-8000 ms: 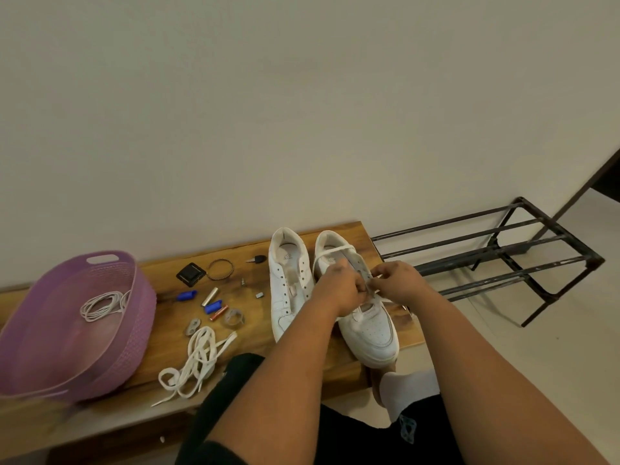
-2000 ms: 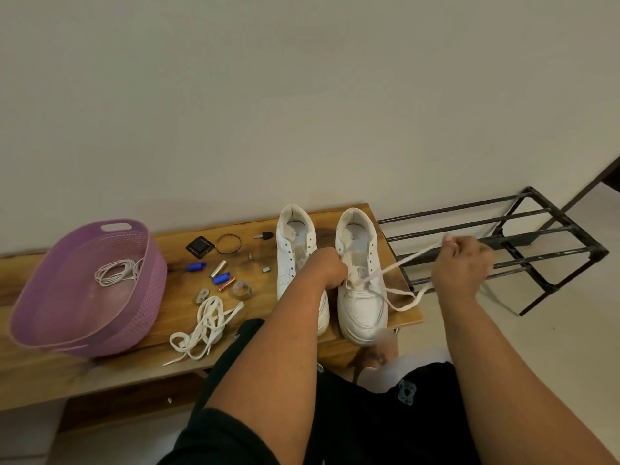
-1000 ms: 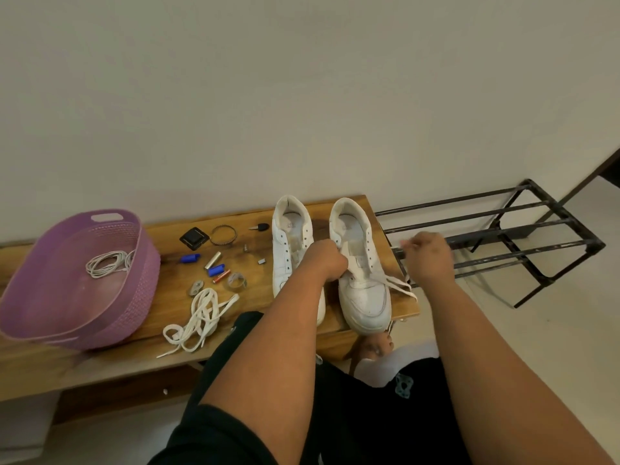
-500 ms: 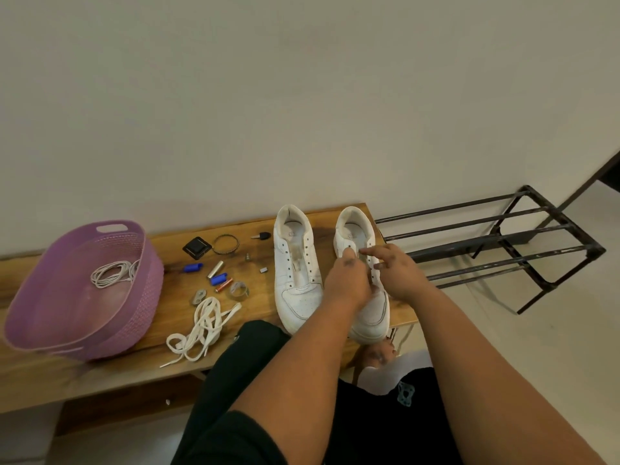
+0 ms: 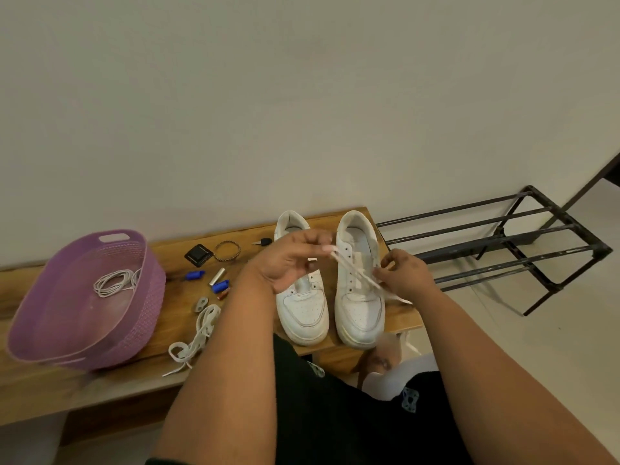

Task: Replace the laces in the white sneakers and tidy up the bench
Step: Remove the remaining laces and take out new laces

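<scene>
Take the right-hand white leather sneaker (image 5: 359, 290) as your landmark; it stands toe toward you at the right end of the wooden surface (image 5: 174, 297), where both your hands reach it easily.

Far to its left sits the round purple plastic basket (image 5: 141, 297), with a coiled thin white cord (image 5: 114, 282) inside, probably waiting for the clutter. Nearer the sneaker lie small loose bits: a black square pad (image 5: 198, 255), a dark wire ring (image 5: 227, 251), blue caps (image 5: 219, 285), and a loose flat white shoelace (image 5: 198, 333) in a heap, seemingly kept for the other shoe. Just left of the landmark stands the second white leather sneaker (image 5: 303, 307), unlaced.

Your left hand (image 5: 288, 263) hovers above that pair, its fingers (image 5: 323, 248) pinching one end of the flat white lace (image 5: 355, 273) and drawing it taut up-left. Your right hand (image 5: 402, 275) rests at the landmark's right edge, fingers curled on the lace's other run, apparently to even it. Right of the sneaker, off the surface, stands a black metal shoe rack (image 5: 503, 243).
</scene>
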